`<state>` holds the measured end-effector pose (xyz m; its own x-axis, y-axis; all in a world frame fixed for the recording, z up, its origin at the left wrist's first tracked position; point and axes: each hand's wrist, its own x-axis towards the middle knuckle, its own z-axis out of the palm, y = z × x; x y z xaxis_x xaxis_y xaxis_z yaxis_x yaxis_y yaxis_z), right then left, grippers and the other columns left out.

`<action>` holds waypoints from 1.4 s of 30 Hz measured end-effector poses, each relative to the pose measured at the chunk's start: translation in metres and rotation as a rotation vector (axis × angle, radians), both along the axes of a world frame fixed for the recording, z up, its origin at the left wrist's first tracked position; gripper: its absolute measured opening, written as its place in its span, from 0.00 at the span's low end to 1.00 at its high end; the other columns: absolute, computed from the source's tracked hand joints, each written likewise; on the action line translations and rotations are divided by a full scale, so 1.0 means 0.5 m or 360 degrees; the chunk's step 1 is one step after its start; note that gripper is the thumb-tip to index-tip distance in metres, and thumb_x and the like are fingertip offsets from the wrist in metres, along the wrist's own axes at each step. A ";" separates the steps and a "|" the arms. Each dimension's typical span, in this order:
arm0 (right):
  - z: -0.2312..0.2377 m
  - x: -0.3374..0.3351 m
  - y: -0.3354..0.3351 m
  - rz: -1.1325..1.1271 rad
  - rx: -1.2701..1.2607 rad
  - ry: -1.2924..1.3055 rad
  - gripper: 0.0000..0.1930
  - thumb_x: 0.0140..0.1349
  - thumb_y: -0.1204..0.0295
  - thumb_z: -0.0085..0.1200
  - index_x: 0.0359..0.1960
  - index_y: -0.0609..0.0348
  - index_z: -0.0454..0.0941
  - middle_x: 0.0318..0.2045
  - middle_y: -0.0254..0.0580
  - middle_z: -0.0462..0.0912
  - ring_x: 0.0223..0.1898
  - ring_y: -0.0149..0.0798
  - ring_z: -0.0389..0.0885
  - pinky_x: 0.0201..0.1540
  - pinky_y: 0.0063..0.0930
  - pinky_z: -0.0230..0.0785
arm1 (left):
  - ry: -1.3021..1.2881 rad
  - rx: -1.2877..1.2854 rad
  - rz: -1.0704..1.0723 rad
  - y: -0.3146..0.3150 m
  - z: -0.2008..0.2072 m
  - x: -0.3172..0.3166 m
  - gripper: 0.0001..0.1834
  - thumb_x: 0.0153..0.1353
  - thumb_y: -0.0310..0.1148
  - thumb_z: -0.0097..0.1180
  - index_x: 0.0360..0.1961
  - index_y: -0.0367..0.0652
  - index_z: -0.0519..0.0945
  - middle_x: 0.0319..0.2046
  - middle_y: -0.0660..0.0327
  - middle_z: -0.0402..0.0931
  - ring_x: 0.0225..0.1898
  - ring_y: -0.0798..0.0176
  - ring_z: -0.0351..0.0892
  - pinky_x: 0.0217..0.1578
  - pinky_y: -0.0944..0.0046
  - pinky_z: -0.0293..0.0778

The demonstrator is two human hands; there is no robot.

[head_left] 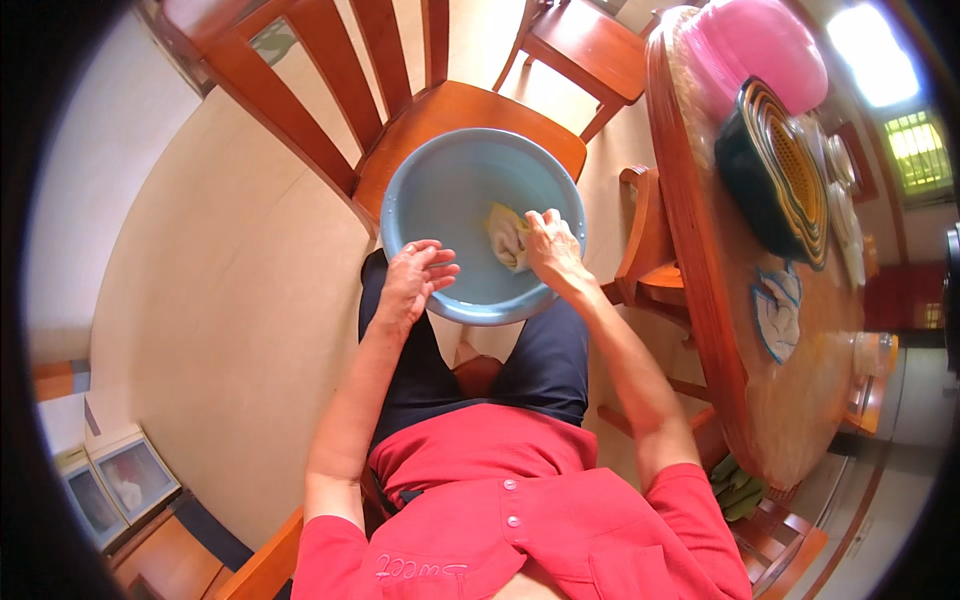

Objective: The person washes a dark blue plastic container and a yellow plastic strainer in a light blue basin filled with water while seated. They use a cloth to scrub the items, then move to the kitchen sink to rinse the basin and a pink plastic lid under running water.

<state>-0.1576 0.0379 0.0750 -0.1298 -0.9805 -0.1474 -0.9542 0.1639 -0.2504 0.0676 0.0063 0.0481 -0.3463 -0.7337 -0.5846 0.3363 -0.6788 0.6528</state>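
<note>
A round blue basin (480,311) with water in it rests on the seat of a wooden chair in front of my knees. Inside, toward the right, a whitish cloth (507,238) with yellow edging lies bunched up and wet. My right hand (553,247) reaches over the basin's right side, its fingers curled round the cloth's right end. At the left front rim is my left hand (412,281), palm turned inward, fingers stretched and a little apart, holding nothing.
The wooden chair (432,118) has a slatted back at the left. On the right stands a wooden table (800,400) with a pink basin (755,55), stacked colanders and bowls (765,175), and a blue-edged cloth (778,315). Another chair (585,50) stands farther back.
</note>
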 end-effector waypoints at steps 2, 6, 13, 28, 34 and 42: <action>-0.095 -0.004 -0.025 -0.0121 0.0119 0.0090 0.19 0.56 0.69 0.49 0.50 0.57 0.65 0.44 0.56 0.67 0.47 0.57 0.70 0.45 0.44 0.69 | 0.0031 0.0047 -0.0101 0.005 -0.005 -0.022 0.08 0.62 0.30 0.45 0.42 0.41 0.69 0.37 0.52 0.75 0.36 0.53 0.78 0.36 0.57 0.76; -0.170 0.017 -0.035 -0.0260 0.0075 -0.0149 0.21 0.50 0.66 0.58 0.44 0.60 0.66 0.39 0.54 0.73 0.42 0.54 0.75 0.44 0.42 0.69 | -0.0118 0.0004 -0.0207 0.007 -0.037 -0.068 0.19 0.57 0.26 0.49 0.51 0.43 0.64 0.50 0.50 0.66 0.44 0.54 0.73 0.39 0.51 0.74; -0.064 0.029 -0.028 -0.0097 -0.0034 -0.1285 0.16 0.41 0.74 0.65 0.32 0.61 0.71 0.24 0.33 0.73 0.28 0.25 0.72 0.32 0.21 0.66 | -0.0254 -0.0056 -0.0240 -0.030 -0.098 -0.130 0.31 0.46 0.23 0.53 0.55 0.50 0.62 0.49 0.57 0.67 0.46 0.57 0.71 0.40 0.47 0.71; -0.082 -0.024 -0.050 -0.0385 0.0101 -0.2548 0.12 0.49 0.74 0.63 0.33 0.56 0.72 0.28 0.31 0.75 0.29 0.25 0.73 0.30 0.18 0.67 | -0.0694 -0.0683 -0.0002 -0.089 -0.075 -0.081 0.17 0.50 0.20 0.43 0.42 0.37 0.77 0.34 0.58 0.78 0.31 0.68 0.77 0.27 0.70 0.74; -0.092 -0.055 -0.049 -0.0855 -0.0066 -0.1998 0.08 0.49 0.76 0.55 0.30 0.57 0.69 0.29 0.39 0.76 0.29 0.36 0.75 0.32 0.29 0.70 | -0.0838 -0.0589 0.0320 -0.097 -0.070 -0.071 0.21 0.52 0.21 0.49 0.47 0.38 0.61 0.39 0.52 0.70 0.28 0.62 0.76 0.17 0.69 0.75; -0.126 0.023 -0.050 -0.0123 0.0154 -0.0245 0.33 0.49 0.63 0.58 0.57 0.50 0.57 0.53 0.56 0.58 0.54 0.61 0.60 0.49 0.53 0.63 | -0.1953 -0.1258 -0.0529 -0.021 -0.085 -0.118 0.35 0.43 0.21 0.51 0.57 0.48 0.60 0.55 0.38 0.53 0.53 0.36 0.60 0.47 0.40 0.67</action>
<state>-0.1463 0.0127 0.0120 -0.1730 -0.9487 -0.2645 -0.8894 0.2658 -0.3719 0.0084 -0.0045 0.0055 -0.1571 -0.9793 -0.1280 -0.7737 0.0415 0.6321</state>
